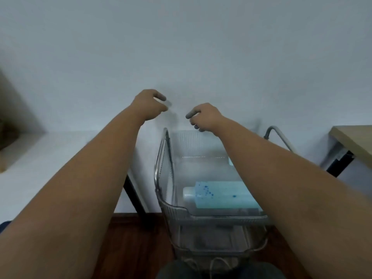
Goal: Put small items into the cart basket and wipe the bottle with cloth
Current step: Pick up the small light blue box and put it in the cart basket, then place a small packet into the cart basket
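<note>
1. Left hand (150, 104): raised in front of the pale wall (181, 47), fingers (160, 96) curled round a small clear item (166, 102). Kind of item not discernible; blurred.
2. Right hand (205, 117): raised just beside the left, apart from it. Fingers (191, 114) loosely curled with the tips pointing down. No object discernible in them, though the palm side was hidden.
3. Cart basket (175, 210): clear ribbed plastic, located below and nearer than both sets of fingers, under the right forearm.
4. Metal cart frame (161, 162): seen along the basket's left side, below the left fingers. A second bent tube (275, 131) seen to the right of the right fingers.
5. Bottle (217, 195): pale blue-green with dark blue specks and a white cap end, lying on its side inside the basket, well below the right fingers, partly covered by the right forearm.
6. Cloth: not identifiable.
7. White tabletop (40, 158): located left of and below the left fingers, carried on a dark leg (134, 196).
8. Wooden tabletop (354, 141): located far right of the right fingers.
9. Dark wooden floor (130, 248): visible beneath the basket.
</note>
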The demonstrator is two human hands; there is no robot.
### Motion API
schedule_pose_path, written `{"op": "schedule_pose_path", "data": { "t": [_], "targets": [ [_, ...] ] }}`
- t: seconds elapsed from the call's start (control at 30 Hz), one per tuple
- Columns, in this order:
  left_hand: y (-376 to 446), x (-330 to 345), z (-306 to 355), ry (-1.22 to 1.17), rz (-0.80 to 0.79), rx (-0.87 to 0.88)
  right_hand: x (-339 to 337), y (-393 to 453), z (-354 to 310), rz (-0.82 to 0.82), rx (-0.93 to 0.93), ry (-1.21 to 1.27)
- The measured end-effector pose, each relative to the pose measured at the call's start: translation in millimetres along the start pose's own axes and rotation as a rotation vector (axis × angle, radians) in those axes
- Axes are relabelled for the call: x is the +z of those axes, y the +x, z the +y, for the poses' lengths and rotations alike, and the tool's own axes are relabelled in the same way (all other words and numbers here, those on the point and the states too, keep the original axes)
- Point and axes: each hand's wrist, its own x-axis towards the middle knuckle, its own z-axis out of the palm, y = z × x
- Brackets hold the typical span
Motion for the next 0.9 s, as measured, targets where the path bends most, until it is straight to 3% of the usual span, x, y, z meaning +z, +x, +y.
{"op": "schedule_pose_path", "data": {
  "t": [0.13, 0.3, 0.43, 0.53, 0.7, 0.9],
  "targets": [
    [-4, -19, -41, 0.038, 0.014, -0.092, 28, 1, -8, 0.003, -0.015, 0.058],
    [-15, -63, -114, 0.143, 0.168, -0.211, 92, 16, -41, -0.071, -0.044, 0.134],
    [-14, -85, -159, 0.243, 0.221, -0.284, 136, 32, -52, -0.131, 0.034, 0.142],
    [-9, -90, -181, 0.28, 0.204, -0.35, 161, 43, -55, -0.157, 0.131, 0.125],
    [3, -85, -198, 0.272, 0.103, -0.455, 191, 53, -58, -0.223, 0.316, 0.372],
    [16, -75, -192, 0.282, 0.037, -0.406, 214, 56, -67, -0.205, 0.272, 0.295]
  ]
}}
